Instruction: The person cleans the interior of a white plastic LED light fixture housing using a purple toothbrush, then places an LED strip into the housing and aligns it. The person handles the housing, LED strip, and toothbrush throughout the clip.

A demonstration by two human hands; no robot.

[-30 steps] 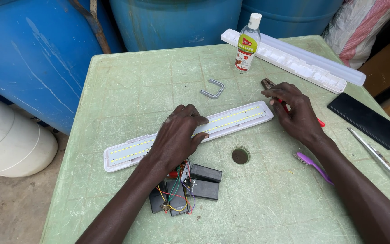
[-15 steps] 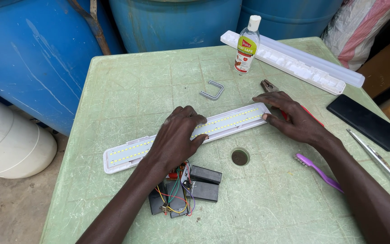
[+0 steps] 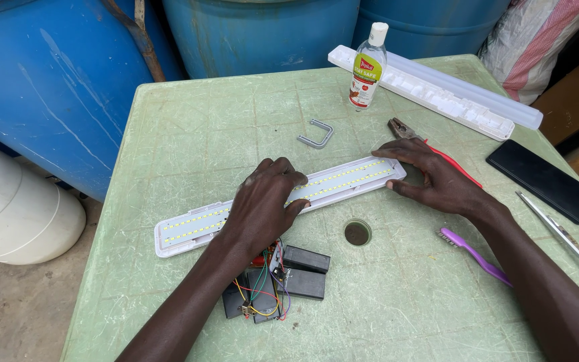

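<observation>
Your left hand (image 3: 263, 204) presses flat on the LED strip (image 3: 279, 196) mid-counter (image 3: 189, 121), grip released; your right hand (image 3: 437, 177) cups its right end, just beside the pliers (image 3: 402, 129). Open counter lies behind the strip.

Two hands, left hand (image 3: 263, 204) and right hand (image 3: 437, 177); one LED strip (image 3: 343, 182); three blue barrels (image 3: 48, 80); one bottle (image 3: 367, 66); one toothbrush (image 3: 474, 255); one phone (image 3: 544, 179); two black battery blocks (image 3: 305, 271).

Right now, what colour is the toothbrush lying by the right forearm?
Purple, handle and head alike; the toothbrush shows best in the head view, lying on the green table.
</observation>
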